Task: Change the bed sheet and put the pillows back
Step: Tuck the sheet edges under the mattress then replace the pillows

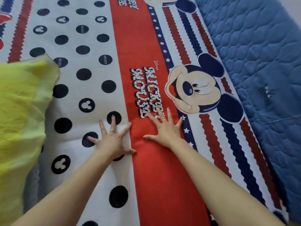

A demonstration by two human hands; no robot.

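Both palms were flat on the bed sheet [146,95], left hand [112,139] and right hand [164,129] with fingers splayed, gripping nothing. I judged smoothing was underway: sweep outward toward the bare blue mattress [260,54] edge. Yellow pillow [21,111] lay at left.

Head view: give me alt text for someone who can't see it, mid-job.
Both hands, left hand and right hand, press flat with fingers spread on a cartoon-mouse bed sheet with a red band, dark dots and stripes. A yellow-green pillow lies at the left; bare blue quilted mattress shows along the right.
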